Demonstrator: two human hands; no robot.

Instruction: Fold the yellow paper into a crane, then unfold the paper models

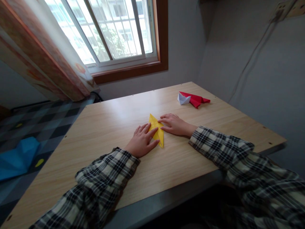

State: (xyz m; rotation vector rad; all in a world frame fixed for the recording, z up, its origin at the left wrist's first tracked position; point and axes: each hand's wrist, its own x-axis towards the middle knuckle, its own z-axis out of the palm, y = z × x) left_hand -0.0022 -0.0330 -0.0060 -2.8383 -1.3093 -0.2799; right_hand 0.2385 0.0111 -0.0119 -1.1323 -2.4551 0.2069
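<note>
A folded yellow paper triangle (157,131) lies flat near the middle of the light wooden table (107,127). The left hand (142,140) presses on it with fingers spread flat, and the right hand (175,124) touches its right edge with loosely extended fingertips. Farther back on the table, toward the wall, sit a folded red paper shape (195,99) and a small white paper piece (183,99), touching each other.

A pale wood-grain table (100,127) carries 3 folded papers: a yellow pointed piece (157,133) under 2 hands mid-table, and a small white fold (183,99) touching a red pointed one (196,99) farther back.
</note>
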